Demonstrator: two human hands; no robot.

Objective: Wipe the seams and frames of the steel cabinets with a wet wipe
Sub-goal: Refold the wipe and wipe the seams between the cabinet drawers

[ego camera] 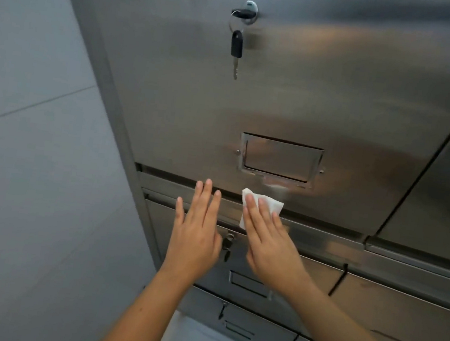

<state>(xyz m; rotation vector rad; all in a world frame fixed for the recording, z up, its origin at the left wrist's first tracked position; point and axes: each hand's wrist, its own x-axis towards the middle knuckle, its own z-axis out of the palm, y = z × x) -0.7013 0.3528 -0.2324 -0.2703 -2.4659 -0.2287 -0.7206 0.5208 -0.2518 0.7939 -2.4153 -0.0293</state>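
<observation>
a grey tiled wall (26, 117) fills the left side, meeting the left upright of the steel cabinet frame (105, 93). just right of that upright, the left hand (196, 229) lies flat against the horizontal rail (323, 237) below the upper door (342, 85). its fingers are straight and slightly spread, grasping nothing, with the fingertips reaching the dark seam (325, 222) along the door's bottom edge. above it, near the door's top edge, a lock (250, 10) holds one black-headed key, and a second key (236, 47) hangs from the ring.

beside the left hand but not touching it, the right hand (266, 240) presses the white wet wipe (272, 203) against the same seam. its fingers are straight and laid over the wipe, not curled round it. the wipe straddles the door's bottom edge and the rail, showing past the fingertips and at the hand's left side. a damp smear sits on the steel just above the wipe, under the metal label holder (280, 160).

between the two wrists, on the lower door, a smaller lock with keys (227, 243) shows. further down are more steel fronts with label holders. at the right edge stands the neighbouring cabinet door (449, 183), parted from the upper door by a dark vertical seam.
</observation>
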